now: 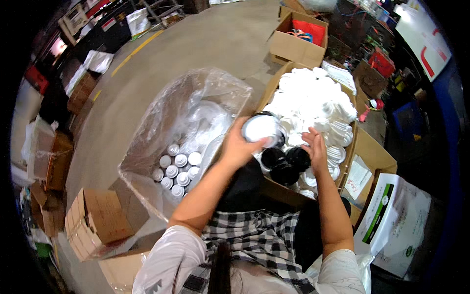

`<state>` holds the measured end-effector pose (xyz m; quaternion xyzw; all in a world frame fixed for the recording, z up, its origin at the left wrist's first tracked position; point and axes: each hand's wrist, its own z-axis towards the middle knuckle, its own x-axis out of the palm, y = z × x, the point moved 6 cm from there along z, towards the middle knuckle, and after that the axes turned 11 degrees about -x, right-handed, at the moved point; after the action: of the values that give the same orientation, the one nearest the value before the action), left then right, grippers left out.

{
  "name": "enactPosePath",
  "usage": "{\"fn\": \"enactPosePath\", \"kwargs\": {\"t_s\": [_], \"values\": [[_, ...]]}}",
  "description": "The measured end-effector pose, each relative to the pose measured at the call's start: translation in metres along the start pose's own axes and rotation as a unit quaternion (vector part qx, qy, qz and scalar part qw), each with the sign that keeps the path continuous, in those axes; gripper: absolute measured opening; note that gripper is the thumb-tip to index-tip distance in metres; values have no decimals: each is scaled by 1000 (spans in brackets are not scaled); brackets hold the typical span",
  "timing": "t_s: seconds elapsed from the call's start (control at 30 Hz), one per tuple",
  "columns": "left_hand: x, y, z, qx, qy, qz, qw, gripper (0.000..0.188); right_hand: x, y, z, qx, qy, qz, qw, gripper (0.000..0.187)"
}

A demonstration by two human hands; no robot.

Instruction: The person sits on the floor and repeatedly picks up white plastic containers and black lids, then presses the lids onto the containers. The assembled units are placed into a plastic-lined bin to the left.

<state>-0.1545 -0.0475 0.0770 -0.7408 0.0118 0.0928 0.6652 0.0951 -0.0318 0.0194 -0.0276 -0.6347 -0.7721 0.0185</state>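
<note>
My left hand (240, 145) is closed around a white round piece with a dark rim (261, 129), slightly blurred. It is held over the near left edge of a cardboard box full of white disc-shaped lids (313, 95). My right hand (316, 150) is raised over the same box, its fingers stretched and apart, and I see nothing in it. Several black round pieces (284, 173) lie on the white ones, close below and left of the right hand. To the left stands a plastic-lined box (142, 188), where several pale stepped caps (181, 160) stand in rows.
Beyond the lids, another cardboard box (298, 48) holds something red. An open carton (98, 220) stands at the lower left. At the right are a box flap with a paper slip (359, 176) and a white-and-green printed sack (394, 220). Cluttered shelving lines the far right.
</note>
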Motion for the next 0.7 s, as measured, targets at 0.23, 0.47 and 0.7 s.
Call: {"fn": "enactPosePath", "kwargs": {"t_s": [0.23, 0.47, 0.7], "values": [[-232, 186, -141, -207, -65, 137, 967, 71, 84, 25, -17, -136, 167, -190, 958, 23], [-218, 192, -244, -135, 128, 439, 879, 70, 299, 13, -52, -193, 490, -242, 815, 41], [-238, 193, -243, -155, 132, 368, 907, 64, 373, -116, -136, -107, 705, -570, 408, 26]]}}
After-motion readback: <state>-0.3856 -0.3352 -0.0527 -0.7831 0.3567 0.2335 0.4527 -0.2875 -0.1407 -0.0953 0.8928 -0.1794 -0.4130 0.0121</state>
